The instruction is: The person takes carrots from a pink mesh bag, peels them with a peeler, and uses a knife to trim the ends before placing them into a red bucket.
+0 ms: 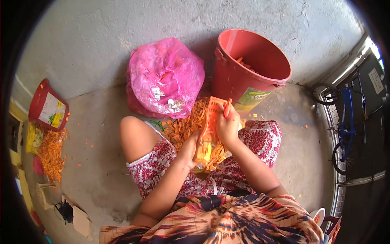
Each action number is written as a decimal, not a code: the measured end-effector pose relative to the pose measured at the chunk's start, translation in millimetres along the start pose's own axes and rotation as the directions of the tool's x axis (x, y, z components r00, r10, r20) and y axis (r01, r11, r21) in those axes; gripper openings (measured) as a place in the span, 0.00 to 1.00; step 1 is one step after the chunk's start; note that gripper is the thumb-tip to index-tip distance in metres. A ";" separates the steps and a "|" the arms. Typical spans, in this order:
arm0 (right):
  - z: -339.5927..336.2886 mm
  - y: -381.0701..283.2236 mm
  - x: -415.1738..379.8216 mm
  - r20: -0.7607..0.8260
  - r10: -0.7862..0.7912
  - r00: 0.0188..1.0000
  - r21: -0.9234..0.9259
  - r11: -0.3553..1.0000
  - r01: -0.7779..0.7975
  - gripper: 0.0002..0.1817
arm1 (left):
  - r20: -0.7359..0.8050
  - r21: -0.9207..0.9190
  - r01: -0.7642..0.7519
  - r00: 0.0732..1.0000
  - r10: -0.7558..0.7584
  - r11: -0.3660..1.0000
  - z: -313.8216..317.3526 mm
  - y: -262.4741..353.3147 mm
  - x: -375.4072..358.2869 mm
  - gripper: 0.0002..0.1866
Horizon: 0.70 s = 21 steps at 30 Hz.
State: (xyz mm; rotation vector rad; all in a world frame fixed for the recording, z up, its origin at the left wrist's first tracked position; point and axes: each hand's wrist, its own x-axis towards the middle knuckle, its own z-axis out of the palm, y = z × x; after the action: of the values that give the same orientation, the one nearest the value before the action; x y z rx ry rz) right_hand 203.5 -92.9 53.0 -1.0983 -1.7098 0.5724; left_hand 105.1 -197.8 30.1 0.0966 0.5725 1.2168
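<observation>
A seated person, seen from above, works over the lap: the left hand (187, 149) curls closed around a carrot (203, 151) low down, while the right hand (228, 125) is clenched around an orange peeler (226, 109) at the carrot's upper end, apparently so shavings drop between the knees. Just beyond lies a heap of orange peelings (183, 126) on the concrete floor (101, 162). Farther off, against the wall, sit a pink mesh sack (164, 77) and a red bucket (252, 67) with orange pieces inside, both within arm's reach.
</observation>
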 end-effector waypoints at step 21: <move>-4.8 -21.3 -9.8 -0.019 0.172 0.985 0.343 0.926 -0.156 0.10 | 0.096 -0.116 0.043 0.995 -0.032 0.992 -11.3 1.0 1.8 0.19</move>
State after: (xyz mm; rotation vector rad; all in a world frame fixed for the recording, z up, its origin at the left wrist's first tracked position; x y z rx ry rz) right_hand 200.2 -112.2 66.8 -0.9989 -1.4166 0.9042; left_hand 99.4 -198.4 20.1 0.0423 0.4178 1.1999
